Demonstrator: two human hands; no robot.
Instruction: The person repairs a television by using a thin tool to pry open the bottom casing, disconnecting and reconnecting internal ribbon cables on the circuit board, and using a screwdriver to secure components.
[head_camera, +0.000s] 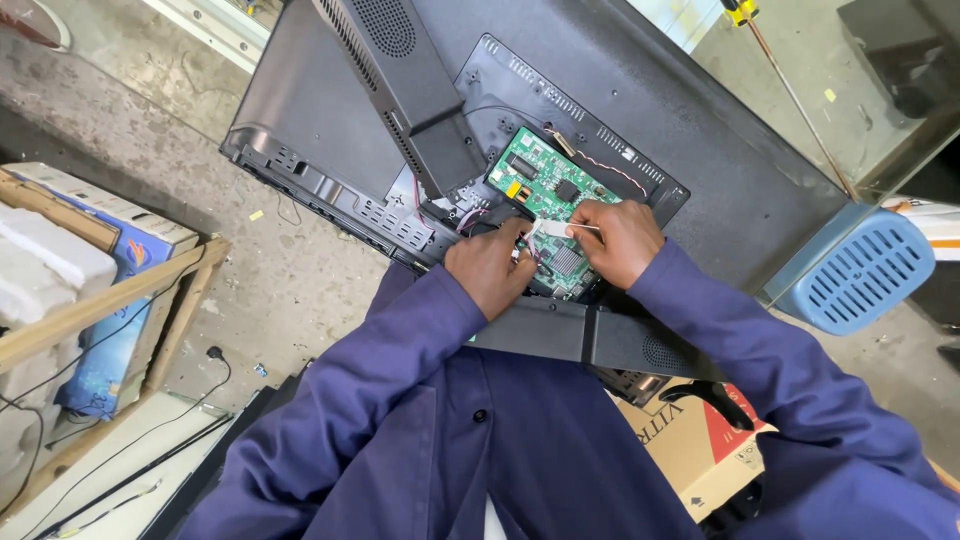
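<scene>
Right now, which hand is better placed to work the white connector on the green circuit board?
Likely the right hand: it already pinches the white connector over the green circuit board. The left hand rests at the board's lower edge beside the wires.

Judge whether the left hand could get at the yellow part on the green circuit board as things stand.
Probably yes. The left hand rests at the circuit board's near edge, and the yellow part lies exposed just beyond it; the black stand arm passes beside it, not over.

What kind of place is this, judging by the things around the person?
Probably an electronics repair workshop. A flat-panel television lies face down with its back opened, and both hands work at its green circuit board. Cardboard boxes and loose cables lie on the rough concrete floor.
</scene>
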